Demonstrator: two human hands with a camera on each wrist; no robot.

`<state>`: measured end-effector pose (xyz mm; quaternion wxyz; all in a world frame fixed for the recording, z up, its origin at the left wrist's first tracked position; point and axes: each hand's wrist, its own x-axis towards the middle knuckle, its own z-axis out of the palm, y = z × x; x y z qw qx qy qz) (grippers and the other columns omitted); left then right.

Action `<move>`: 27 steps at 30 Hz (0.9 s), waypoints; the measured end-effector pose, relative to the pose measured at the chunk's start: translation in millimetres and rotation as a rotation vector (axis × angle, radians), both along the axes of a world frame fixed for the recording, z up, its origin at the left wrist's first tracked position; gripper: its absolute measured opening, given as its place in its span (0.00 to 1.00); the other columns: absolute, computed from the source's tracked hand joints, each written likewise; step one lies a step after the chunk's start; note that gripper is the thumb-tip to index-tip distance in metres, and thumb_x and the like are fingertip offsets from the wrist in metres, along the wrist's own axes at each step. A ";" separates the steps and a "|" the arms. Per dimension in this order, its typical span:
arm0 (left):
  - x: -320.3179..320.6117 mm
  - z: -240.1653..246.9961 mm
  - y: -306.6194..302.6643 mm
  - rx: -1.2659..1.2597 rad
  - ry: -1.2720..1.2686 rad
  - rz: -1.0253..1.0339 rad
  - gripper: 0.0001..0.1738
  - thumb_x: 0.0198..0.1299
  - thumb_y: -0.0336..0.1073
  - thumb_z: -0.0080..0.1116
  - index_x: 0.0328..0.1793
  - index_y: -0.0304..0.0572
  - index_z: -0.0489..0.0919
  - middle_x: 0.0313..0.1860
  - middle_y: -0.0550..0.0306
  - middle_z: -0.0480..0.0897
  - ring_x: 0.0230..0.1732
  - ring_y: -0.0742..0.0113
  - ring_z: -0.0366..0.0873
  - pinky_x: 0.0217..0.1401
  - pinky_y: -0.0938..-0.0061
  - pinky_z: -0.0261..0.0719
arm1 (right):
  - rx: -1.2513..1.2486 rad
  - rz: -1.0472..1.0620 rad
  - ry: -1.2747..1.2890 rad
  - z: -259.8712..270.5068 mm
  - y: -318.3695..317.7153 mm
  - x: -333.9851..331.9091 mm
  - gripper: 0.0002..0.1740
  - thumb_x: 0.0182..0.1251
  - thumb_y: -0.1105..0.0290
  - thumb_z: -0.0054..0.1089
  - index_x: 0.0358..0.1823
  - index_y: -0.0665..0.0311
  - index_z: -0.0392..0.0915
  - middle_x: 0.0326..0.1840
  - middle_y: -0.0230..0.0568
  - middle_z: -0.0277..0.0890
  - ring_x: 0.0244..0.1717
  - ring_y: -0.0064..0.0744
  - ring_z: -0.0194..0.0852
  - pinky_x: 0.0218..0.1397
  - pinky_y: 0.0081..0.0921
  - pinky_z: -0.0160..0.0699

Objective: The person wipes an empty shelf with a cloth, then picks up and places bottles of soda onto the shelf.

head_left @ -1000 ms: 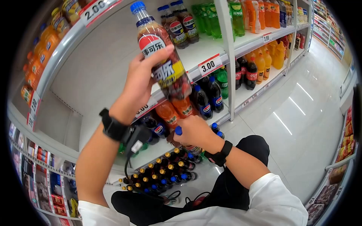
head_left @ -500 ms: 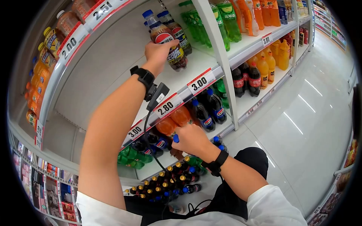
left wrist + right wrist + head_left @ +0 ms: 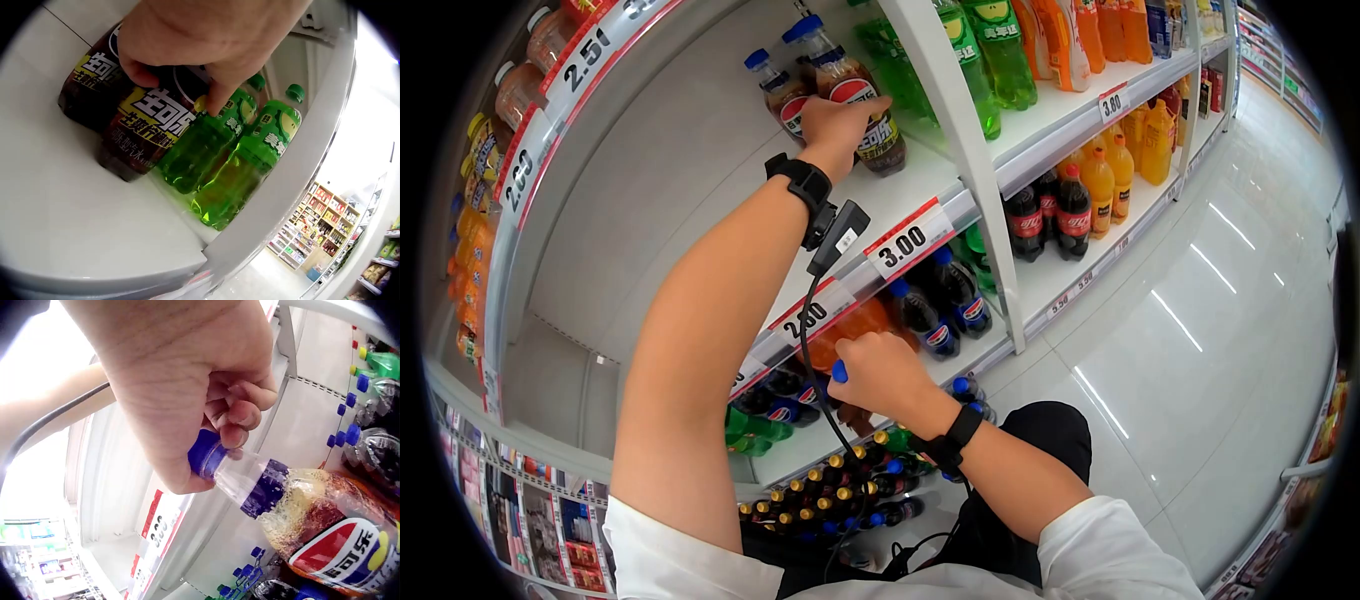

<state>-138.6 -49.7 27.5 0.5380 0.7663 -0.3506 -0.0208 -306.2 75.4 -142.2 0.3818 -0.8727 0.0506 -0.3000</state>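
Note:
On the upper shelf, my left hand [image 3: 840, 130] grips a cola bottle [image 3: 884, 150] with a blue cap around its label. Another bottle [image 3: 780, 98] of the same kind stands just left of it. In the left wrist view, the gripped bottle [image 3: 150, 122] stands beside green bottles [image 3: 250, 162], fingers and thumb [image 3: 219, 97] around its upper part. Lower down, my right hand [image 3: 890, 375] pinches a blue cap [image 3: 839, 371]. The right wrist view shows that cap [image 3: 207, 453] between thumb and curled fingers, with the cola bottle [image 3: 337, 531] hanging tilted below.
A white upright [image 3: 960, 150] divides the shelves right of my left hand. Price tags [image 3: 902, 246] line the shelf edge. Orange and dark bottles [image 3: 935, 320] fill the shelf below, and many yellow-capped bottles [image 3: 815, 490] stand on the floor. A cable [image 3: 810, 330] hangs from my left wrist.
My left hand has carried its bottle from in front of the shelf onto it, beside the others. My right hand has moved slightly left, still holding its bottle's cap. The view has shifted.

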 end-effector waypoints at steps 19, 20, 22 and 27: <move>22.9 -10.8 -25.0 -0.008 -0.101 0.083 0.43 0.43 0.46 0.81 0.54 0.21 0.70 0.52 0.43 0.80 0.51 0.59 0.81 0.52 0.70 0.81 | -0.041 -0.016 0.015 5.7 -5.2 -6.7 0.13 0.48 0.64 0.66 0.27 0.68 0.80 0.25 0.53 0.79 0.30 0.54 0.80 0.38 0.43 0.82; 22.1 -13.3 -22.8 -0.022 -0.101 0.091 0.43 0.44 0.46 0.81 0.56 0.20 0.69 0.52 0.43 0.80 0.53 0.59 0.80 0.53 0.70 0.81 | -0.038 -0.021 0.013 5.7 -3.7 -7.1 0.16 0.46 0.62 0.70 0.28 0.69 0.80 0.25 0.53 0.79 0.31 0.54 0.81 0.37 0.44 0.83; 29.4 -12.3 -16.4 -0.032 -0.082 0.006 0.47 0.44 0.47 0.80 0.60 0.22 0.64 0.55 0.41 0.77 0.55 0.56 0.78 0.55 0.67 0.80 | -0.032 -0.026 -0.007 6.6 -0.8 -7.2 0.16 0.46 0.62 0.69 0.27 0.69 0.80 0.25 0.53 0.79 0.31 0.55 0.81 0.37 0.44 0.82; -33.2 2.6 53.6 -0.183 -0.073 -0.146 0.35 0.55 0.43 0.71 0.62 0.33 0.68 0.51 0.51 0.77 0.50 0.65 0.76 0.49 0.74 0.76 | -0.007 -0.056 -0.039 8.1 5.2 -4.5 0.14 0.45 0.63 0.67 0.25 0.68 0.79 0.24 0.54 0.78 0.30 0.56 0.80 0.37 0.46 0.82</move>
